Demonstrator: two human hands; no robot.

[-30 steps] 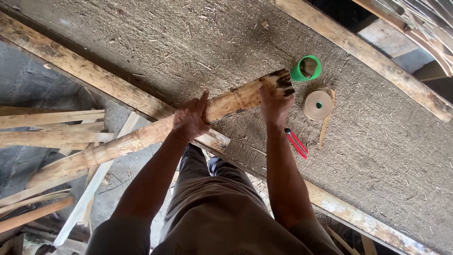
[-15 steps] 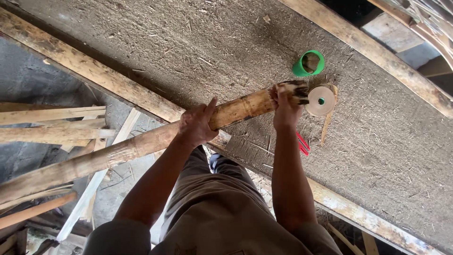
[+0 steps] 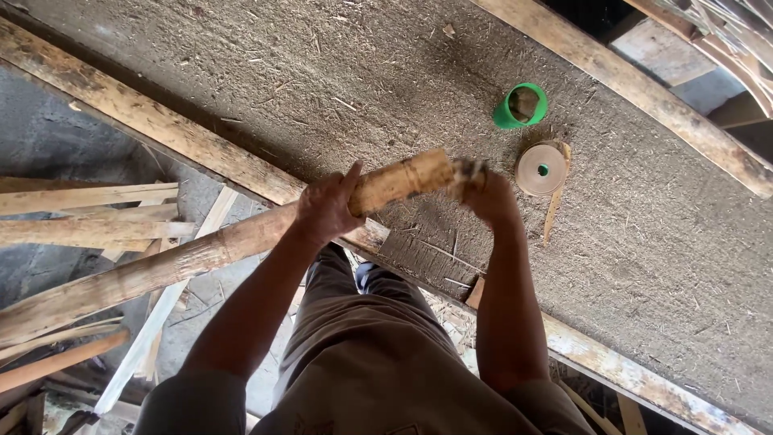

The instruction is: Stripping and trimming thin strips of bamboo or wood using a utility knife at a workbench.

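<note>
Both hands grip the bamboo pole [image 3: 241, 242]: my left hand [image 3: 326, 208] wrapped around its middle, my right hand [image 3: 483, 193] closed over its near end, blurred. Since half a second ago that end has pulled back off the tape roll [image 3: 541, 169], now well apart, and the pole hangs over the workbench [image 3: 241, 72] edge. Green cup [image 3: 520, 106] beyond the roll. Bench top littered with fibres; split bamboo strips [image 3: 88, 201] lie on the floor left.

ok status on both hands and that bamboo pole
Left hand gripping bamboo pole midway. Right hand clamped on its end. Tape roll and green cup just beyond.
</note>
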